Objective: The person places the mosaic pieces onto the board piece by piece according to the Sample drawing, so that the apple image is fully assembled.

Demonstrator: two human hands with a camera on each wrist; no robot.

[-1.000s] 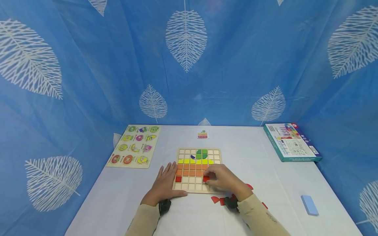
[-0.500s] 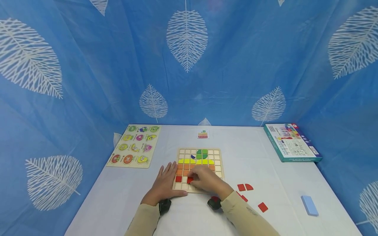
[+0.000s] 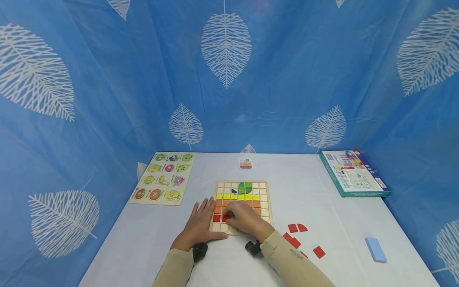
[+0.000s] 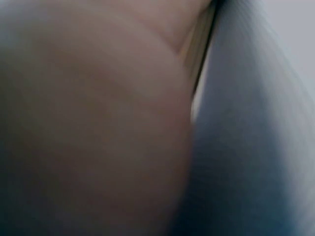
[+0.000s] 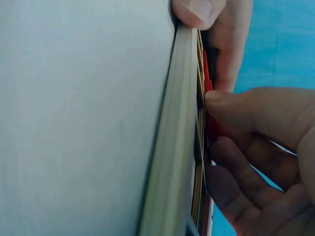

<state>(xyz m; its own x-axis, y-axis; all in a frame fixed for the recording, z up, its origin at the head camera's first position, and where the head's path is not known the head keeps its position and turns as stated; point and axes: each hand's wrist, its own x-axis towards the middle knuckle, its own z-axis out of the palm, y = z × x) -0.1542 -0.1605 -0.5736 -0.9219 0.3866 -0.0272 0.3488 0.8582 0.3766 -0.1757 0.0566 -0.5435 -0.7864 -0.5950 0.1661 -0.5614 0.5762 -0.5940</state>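
A wooden grid board point(image 3: 224, 185) lies on the white table, with green, yellow and orange rows filled. One red tile point(image 3: 216, 218) sits in its lower left. My right hand point(image 3: 233, 218) is over the board and pinches a second red tile point(image 3: 226, 218) right beside the first. In the right wrist view my fingertips point(image 5: 231, 105) press this red tile point(image 5: 208, 93) against the board point(image 5: 172, 147). My left hand point(image 3: 200, 220) lies flat at the board's left edge, fingers straight. The left wrist view is a blur of skin.
Several loose red tiles point(image 3: 297, 228) lie right of the board. A fruit peg puzzle point(image 3: 163, 178) is at the back left, a small picture card point(image 3: 246, 164) behind the board, a teal box point(image 3: 353, 173) at the back right, a pale blue block point(image 3: 375, 249) near right.
My right hand has carried the red tile leftward across the board, from its right side to the cell beside the first red tile. The left hand has stayed put.
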